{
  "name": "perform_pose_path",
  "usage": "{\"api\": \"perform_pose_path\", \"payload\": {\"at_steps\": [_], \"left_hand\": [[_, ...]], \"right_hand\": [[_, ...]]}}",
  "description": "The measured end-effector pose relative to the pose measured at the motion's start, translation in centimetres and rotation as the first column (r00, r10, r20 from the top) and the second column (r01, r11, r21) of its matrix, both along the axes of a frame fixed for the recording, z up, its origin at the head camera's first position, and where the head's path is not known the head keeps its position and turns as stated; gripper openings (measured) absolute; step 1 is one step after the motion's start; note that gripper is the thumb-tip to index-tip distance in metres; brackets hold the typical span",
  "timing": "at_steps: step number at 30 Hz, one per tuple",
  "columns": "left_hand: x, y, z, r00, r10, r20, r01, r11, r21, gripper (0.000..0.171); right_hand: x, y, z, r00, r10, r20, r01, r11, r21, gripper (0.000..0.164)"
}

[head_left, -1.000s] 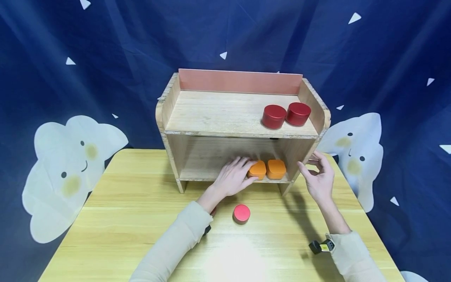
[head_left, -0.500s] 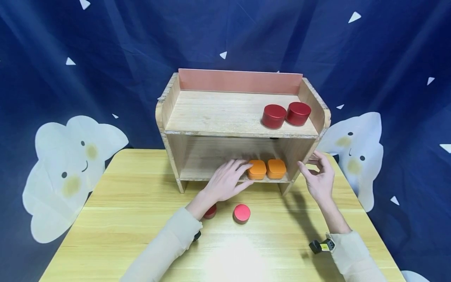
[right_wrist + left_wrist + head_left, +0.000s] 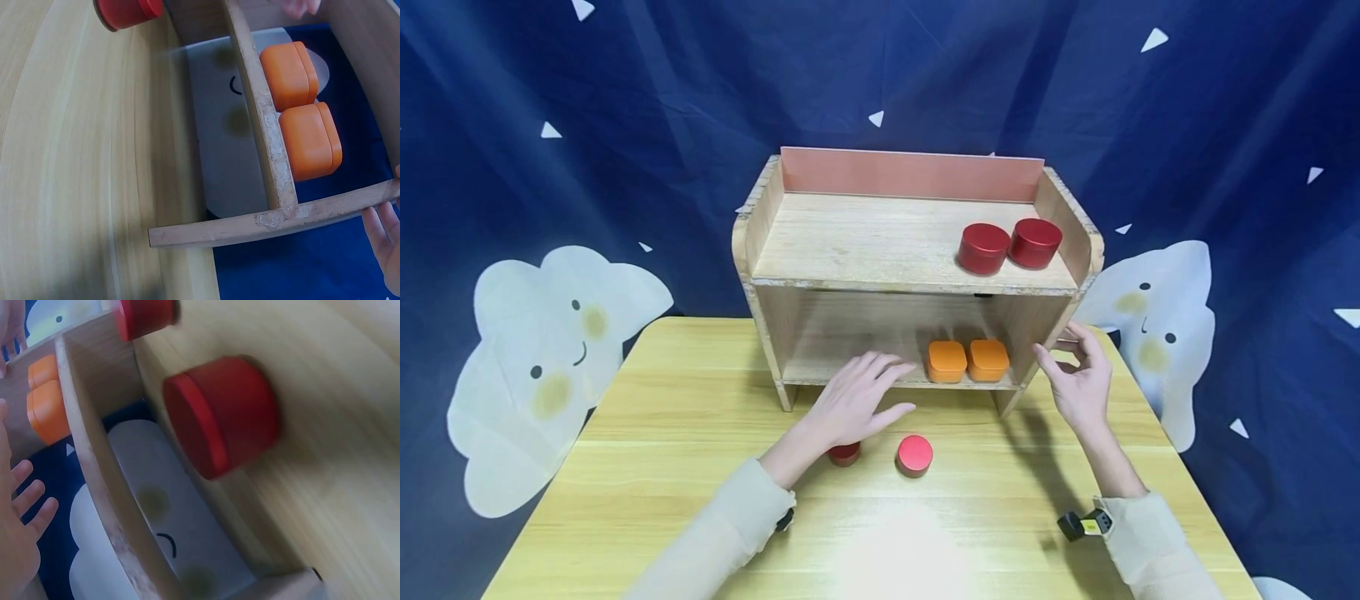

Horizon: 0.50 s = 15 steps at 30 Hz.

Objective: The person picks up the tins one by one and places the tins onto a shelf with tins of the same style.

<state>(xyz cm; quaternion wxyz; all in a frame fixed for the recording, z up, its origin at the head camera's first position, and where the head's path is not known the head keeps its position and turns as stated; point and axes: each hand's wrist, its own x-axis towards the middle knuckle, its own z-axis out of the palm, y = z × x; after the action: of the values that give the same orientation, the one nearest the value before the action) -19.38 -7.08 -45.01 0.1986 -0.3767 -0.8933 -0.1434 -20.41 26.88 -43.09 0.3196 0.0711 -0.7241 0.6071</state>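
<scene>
My left hand (image 3: 853, 400), fingers spread and holding nothing, hovers before the lower shelf, left of two orange square tins (image 3: 947, 362) (image 3: 988, 360) that stand side by side there. One round red tin (image 3: 845, 455) on the table is partly covered by my left wrist; another red tin (image 3: 914, 456) stands to its right. In the left wrist view the nearer red tin (image 3: 225, 415) looms large beside the hand. My right hand (image 3: 1081, 379) grips the right side panel of the wooden shelf (image 3: 1045, 321), thumb at the front edge and fingers on the outer face.
On the top board, toward the right, two more red tins (image 3: 983, 248) (image 3: 1035, 242) sit close together. The shelf stands at the back of a light wooden table (image 3: 700, 417). Behind hangs a dark blue curtain (image 3: 700, 83) with white clouds.
My left hand has let go of the left orange tin and drawn back left and toward me, uncovering both orange tins and more of a red tin. My right hand has stayed put.
</scene>
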Motion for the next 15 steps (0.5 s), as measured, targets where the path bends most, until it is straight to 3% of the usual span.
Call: {"api": "perform_pose_path", "payload": {"at_steps": [15], "left_hand": [[1.9, -4.3, -1.9, 1.000, -0.005, 0.012, 0.005, 1.000, -0.022, 0.064]], "right_hand": [[-0.2, 0.0, -0.2, 1.000, -0.021, 0.005, 0.021, 1.000, 0.000, 0.050]]}}
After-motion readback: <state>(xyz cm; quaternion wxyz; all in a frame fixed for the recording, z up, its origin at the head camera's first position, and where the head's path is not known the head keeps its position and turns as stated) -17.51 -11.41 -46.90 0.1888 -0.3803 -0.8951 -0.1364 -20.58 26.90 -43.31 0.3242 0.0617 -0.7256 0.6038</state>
